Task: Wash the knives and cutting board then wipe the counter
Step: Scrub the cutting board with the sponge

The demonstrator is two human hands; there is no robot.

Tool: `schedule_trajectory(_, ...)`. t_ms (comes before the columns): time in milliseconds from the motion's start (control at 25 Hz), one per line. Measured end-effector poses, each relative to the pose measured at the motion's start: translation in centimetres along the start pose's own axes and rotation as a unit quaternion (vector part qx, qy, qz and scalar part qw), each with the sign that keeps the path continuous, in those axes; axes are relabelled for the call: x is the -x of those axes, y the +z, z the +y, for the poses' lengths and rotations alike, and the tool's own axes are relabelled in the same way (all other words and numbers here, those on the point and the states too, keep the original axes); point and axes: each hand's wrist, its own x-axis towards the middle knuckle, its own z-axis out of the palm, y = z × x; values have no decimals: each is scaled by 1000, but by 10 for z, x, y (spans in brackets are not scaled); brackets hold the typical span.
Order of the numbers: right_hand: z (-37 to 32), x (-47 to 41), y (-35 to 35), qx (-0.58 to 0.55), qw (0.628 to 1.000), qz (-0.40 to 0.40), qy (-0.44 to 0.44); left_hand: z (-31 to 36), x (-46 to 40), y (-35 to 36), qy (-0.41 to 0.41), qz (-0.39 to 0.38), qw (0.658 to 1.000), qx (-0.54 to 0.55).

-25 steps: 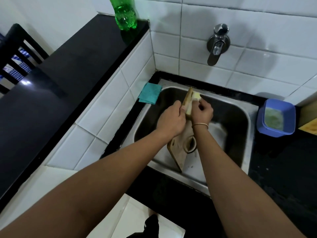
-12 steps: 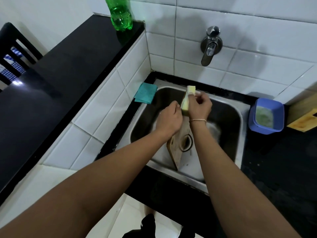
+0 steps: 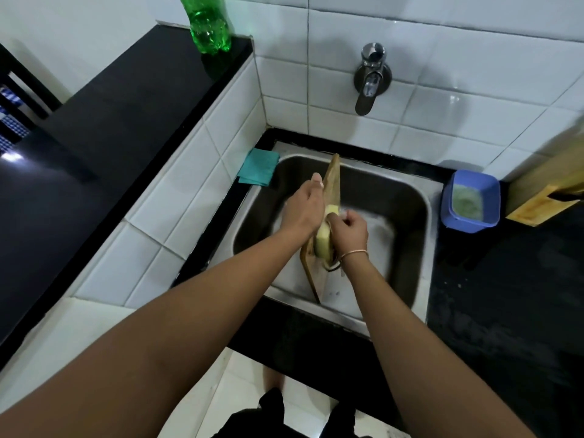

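Observation:
A wooden cutting board (image 3: 334, 178) stands on edge inside the steel sink (image 3: 407, 197), its far end pointing at the back wall. My left hand (image 3: 303, 207) grips the board from the left side, thumb up along its top edge. My right hand (image 3: 349, 227) holds a yellow sponge (image 3: 325, 237) and presses it against the board's near half. The board's right face is hidden from me. No knife can be made out in the sink.
A tap (image 3: 371, 77) juts from the tiled wall above the sink. A teal cloth (image 3: 259, 167) lies at the sink's left corner. A blue tub (image 3: 471, 202) of soapy liquid sits on the black counter (image 3: 505, 311), right. A wooden knife block (image 3: 550, 197) and green bottle (image 3: 208, 23) stand nearby.
My right hand has slid the sponge from the board's far top end down toward its near half. My left hand keeps its grip on the board, which now stands more upright.

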Motion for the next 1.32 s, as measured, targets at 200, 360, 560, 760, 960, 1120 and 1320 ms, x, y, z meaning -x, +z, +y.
schedule_trajectory(200,34,31,-6,-23,997,-53,-50,1,0,2,-14,1,1000,18)
schedule_trajectory(360,69,22,-12,73,988,-47,124,-6,-7,-6,-5,-14,1000,-23)
schedule_trajectory(560,27,7,6,4,1000,7,9,-13,-16,-9,30,-34,991,-126)
schedule_trajectory(760,71,26,7,62,997,-49,19,-18,-20,-19,35,-5,987,-154)
schedule_trajectory(960,84,3,7,123,970,-66,201,-20,-25,-22,39,26,983,-178)
schedule_trajectory(1120,26,-22,33,48,996,-6,81,-9,-33,-24,44,57,981,-179)
schedule_trajectory(1320,74,-26,34,117,987,9,113,-4,-37,-23,59,35,972,-226)
